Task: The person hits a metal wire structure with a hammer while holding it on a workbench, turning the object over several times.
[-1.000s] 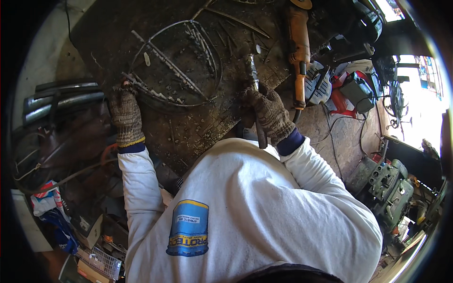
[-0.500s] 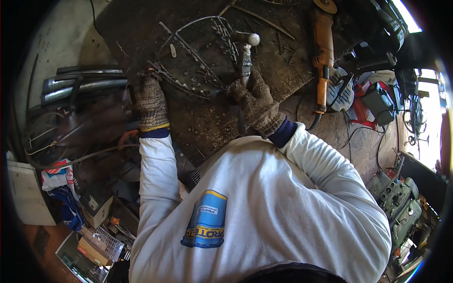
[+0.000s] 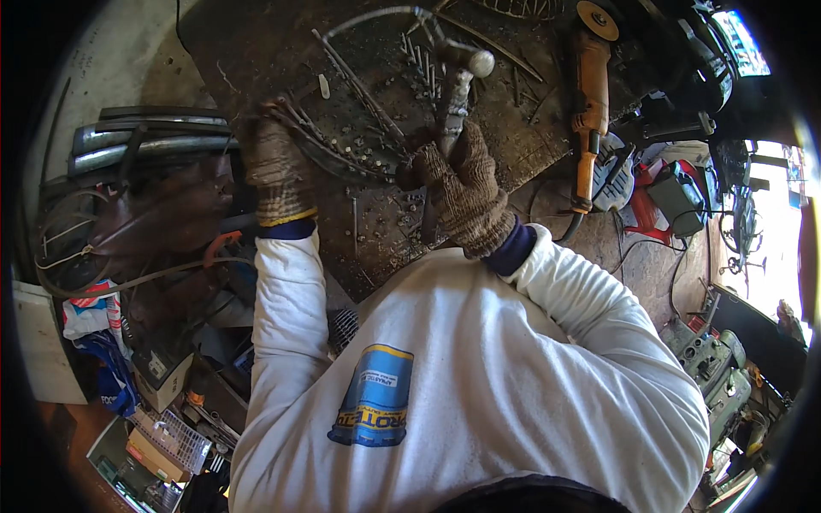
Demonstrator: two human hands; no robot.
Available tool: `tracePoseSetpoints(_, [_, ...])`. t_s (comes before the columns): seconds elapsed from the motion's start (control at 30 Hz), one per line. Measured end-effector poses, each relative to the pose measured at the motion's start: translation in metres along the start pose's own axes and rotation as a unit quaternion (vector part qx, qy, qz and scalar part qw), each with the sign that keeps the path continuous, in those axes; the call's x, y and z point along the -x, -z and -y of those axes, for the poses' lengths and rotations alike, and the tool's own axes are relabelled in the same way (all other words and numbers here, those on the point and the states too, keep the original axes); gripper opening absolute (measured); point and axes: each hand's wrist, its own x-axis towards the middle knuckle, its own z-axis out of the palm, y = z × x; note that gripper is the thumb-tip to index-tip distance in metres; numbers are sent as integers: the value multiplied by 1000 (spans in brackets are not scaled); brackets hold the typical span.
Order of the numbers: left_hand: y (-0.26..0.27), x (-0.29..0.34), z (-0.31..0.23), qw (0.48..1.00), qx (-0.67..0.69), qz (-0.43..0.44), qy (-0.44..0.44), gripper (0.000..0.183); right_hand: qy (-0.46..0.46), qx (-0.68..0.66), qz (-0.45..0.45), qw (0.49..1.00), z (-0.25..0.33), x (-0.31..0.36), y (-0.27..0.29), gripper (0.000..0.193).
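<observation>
My right hand (image 3: 469, 190), in a brown knitted glove, is wrapped round the handle of a ball-peen hammer (image 3: 453, 103). The hammer's head points away from me, its round ball end to the right. My left hand (image 3: 280, 175), gloved alike and smeared by motion, is closed at the left corner of a bent metal rod frame (image 3: 357, 84). Long rods and a curved bar form this frame, which lies over the dark worktable (image 3: 333, 244). Where the left fingers meet the rods is blurred. Part of the frame near my right hand is hidden.
An orange angle grinder (image 3: 590, 107) lies at the table's right side, its disc at the far end. Short metal pieces (image 3: 419, 64) and crumbs litter the tabletop. Metal bars (image 3: 154, 147) are stacked to the left. A dark green case (image 3: 684, 201) sits beyond the right edge.
The rod frame has shifted and tilted, its near curve swinging slightly right along with my left hand. The hammer head sits a little farther right, and several short rods inside the frame show more plainly.
</observation>
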Motion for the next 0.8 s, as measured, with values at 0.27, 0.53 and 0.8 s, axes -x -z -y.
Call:
tracePoseSetpoints(0.27, [24, -8, -117, 973, 148, 63, -164, 26, 19, -99, 119, 988, 106, 20, -15, 51])
tracePoseSetpoints(0.53, [158, 15, -66, 846, 474, 236, 66, 26, -73, -60, -31, 995, 107, 28, 48, 68])
tracePoseSetpoints(0.8, [117, 55, -24, 781, 509, 339, 122, 33, -301, -273, 51, 912, 70, 9, 11, 43])
